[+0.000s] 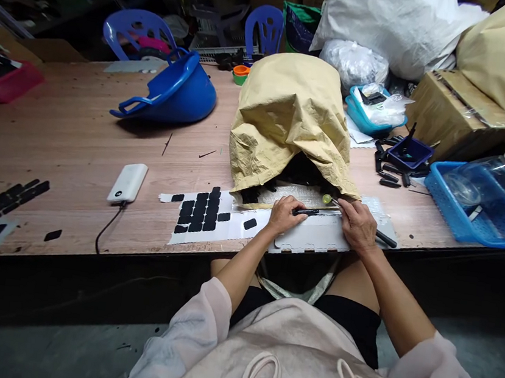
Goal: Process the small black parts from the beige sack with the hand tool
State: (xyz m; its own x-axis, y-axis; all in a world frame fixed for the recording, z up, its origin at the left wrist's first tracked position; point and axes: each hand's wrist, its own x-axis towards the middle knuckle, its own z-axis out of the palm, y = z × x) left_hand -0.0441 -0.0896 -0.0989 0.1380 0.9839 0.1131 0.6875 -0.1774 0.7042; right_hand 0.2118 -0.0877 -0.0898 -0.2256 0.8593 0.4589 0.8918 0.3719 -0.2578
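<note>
In the head view my left hand (284,215) pinches a small, long black piece (307,212) at the table's front edge. Closed around a thin tool (385,239) is my right hand (358,225); the tool has a black handle and a round yellow-green end, close to the piece. Both hands are over a white board (311,239). Right behind them lies a tan sack (296,96), its mouth open toward me with dark contents in shadow. Black rounded patches (199,210) lie in rows on a white sheet (222,234) left of my left hand.
A white power bank (128,183) with a cable and a tilted blue tub (181,91) stand on the left. To the right are a blue basket (473,222), a purple tray (409,153) among black pieces, a turquoise basket (372,115) and a cardboard box (459,116).
</note>
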